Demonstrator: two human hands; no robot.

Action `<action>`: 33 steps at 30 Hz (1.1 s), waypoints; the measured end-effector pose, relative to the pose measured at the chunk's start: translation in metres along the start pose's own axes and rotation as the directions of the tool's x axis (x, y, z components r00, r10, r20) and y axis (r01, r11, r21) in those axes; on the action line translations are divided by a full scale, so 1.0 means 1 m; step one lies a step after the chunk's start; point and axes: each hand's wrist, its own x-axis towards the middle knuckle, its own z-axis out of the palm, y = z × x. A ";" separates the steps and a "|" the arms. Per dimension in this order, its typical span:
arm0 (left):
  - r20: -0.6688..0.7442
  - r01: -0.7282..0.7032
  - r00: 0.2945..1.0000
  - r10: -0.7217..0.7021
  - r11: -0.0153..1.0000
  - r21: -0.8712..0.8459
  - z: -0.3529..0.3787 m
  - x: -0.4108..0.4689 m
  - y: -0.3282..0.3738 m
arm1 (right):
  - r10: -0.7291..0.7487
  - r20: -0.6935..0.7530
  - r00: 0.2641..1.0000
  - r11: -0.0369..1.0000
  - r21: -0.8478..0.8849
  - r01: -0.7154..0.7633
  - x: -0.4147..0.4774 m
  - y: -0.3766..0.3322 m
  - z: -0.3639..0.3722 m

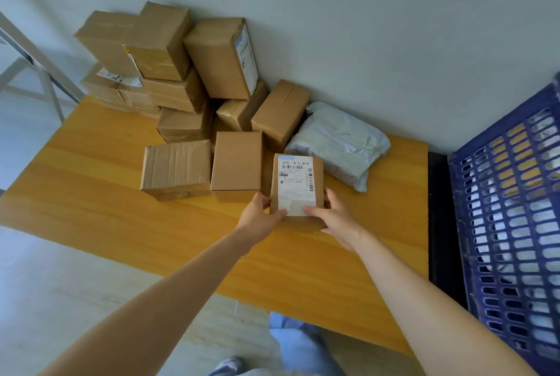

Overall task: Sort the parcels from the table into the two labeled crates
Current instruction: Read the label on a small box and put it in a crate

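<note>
Head view: a small cardboard box (298,184) stands upright near the middle of the table (91,178), label facing up. The left hand (260,215) and right hand (333,215) both clasp its lower sides, thumbs on the front. It looks stiff and probably light, so opposite side walls suit gripping.

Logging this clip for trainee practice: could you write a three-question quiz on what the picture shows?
1. True or false: the left hand and right hand both hold the labelled box.
2. What colour is the crate? A red, B blue, C green.
3. Fill in: just beyond the labelled box, on the table, lies a grey plastic ____.
Key: 1 true; 2 B; 3 bag.
</note>
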 end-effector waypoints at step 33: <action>0.002 -0.665 0.744 0.668 0.741 -0.097 -0.141 -0.190 0.016 | -0.546 -0.286 0.788 0.808 0.069 0.585 -0.237 -0.033 0.109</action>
